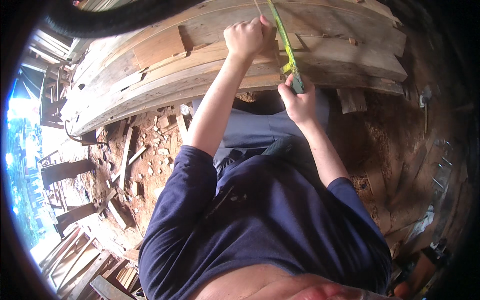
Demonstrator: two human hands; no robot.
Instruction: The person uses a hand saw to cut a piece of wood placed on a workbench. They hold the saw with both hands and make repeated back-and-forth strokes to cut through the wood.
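My right hand (pixel 300 102) is closed round the dark handle of a hacksaw (pixel 286 42). Its yellow-green frame runs away from me over a workbench of long planks (pixel 215 60), and its far end passes out of the picture. A short bracket sticks out to the left near the handle; I cannot make out the blade clearly. Just left of the frame, my left hand (pixel 246 37) makes a fist over the planks. Whatever its fingers grip is hidden, though a thin pale strip shows beyond it.
A flat board (pixel 159 47) lies on the bench to the left. Wood offcuts (pixel 162 140) litter the earth floor below. Stacked timber (pixel 82 255) fills the lower left. A dark curved band (pixel 120 20) crosses the top left. Several tools hang or lie at the far right.
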